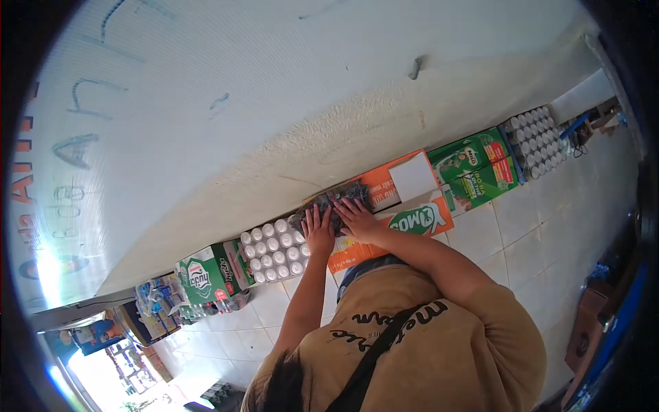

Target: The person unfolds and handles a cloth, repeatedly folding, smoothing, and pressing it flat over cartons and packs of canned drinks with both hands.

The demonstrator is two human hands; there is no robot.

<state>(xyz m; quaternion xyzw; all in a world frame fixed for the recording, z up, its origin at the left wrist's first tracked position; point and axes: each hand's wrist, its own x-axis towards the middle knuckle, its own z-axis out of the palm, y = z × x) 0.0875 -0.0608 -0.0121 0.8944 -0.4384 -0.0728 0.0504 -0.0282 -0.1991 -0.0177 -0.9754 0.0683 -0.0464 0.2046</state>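
Note:
Both hands rest on a dark, shiny plastic-looking bundle (pixel 332 200) on top of an orange carton against the wall. My left hand (pixel 318 231) lies on its left part with the fingers spread. Beside it, my right hand (pixel 357 218) presses flat on the right part, fingers apart. What the bundle contains cannot be made out. The orange and green carton (pixel 419 218) reaches out under and to the right of the hands. Left of my left hand stands a tray of white-topped cans (pixel 274 250).
Green Milo cartons (pixel 473 168) and another can tray (pixel 537 143) line the wall to the right. A green and white carton (pixel 200 276) and wrapped packs (pixel 159 296) stand left. A hook (pixel 416 67) juts from the wall. Tiled floor (pixel 480 237) lies below.

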